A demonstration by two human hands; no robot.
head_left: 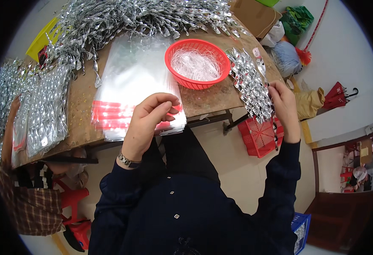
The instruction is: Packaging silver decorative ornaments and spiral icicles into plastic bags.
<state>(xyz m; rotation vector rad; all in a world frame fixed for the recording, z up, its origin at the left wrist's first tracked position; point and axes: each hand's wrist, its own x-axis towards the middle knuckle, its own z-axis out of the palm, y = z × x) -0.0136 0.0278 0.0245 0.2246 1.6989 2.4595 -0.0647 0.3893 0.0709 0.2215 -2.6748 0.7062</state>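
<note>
My left hand (151, 121), with a watch at its wrist, hovers over the front of a stack of clear plastic bags (133, 76) with red-printed lower ends. Its thumb and fingers are curled together, and anything between them is too fine to make out. At the table's right edge, my right hand (283, 102) pinches the side of a bunch of silver twisted foil strands (252, 87). Part of the bunch hangs over the edge, with a strand dangling below the hand. Between my hands, further back, a red plastic basket (180, 78) holds a tangle of fine clear thread (196, 63).
A large heap of silver foil strands (139, 15) covers the table's far side. Bagged strands (48, 106) lie at left, beside a co-worker's arm (10, 123). Below the right edge stands a red crate (258, 138). A blue crate (303, 229) and a red umbrella (337, 95) are at right.
</note>
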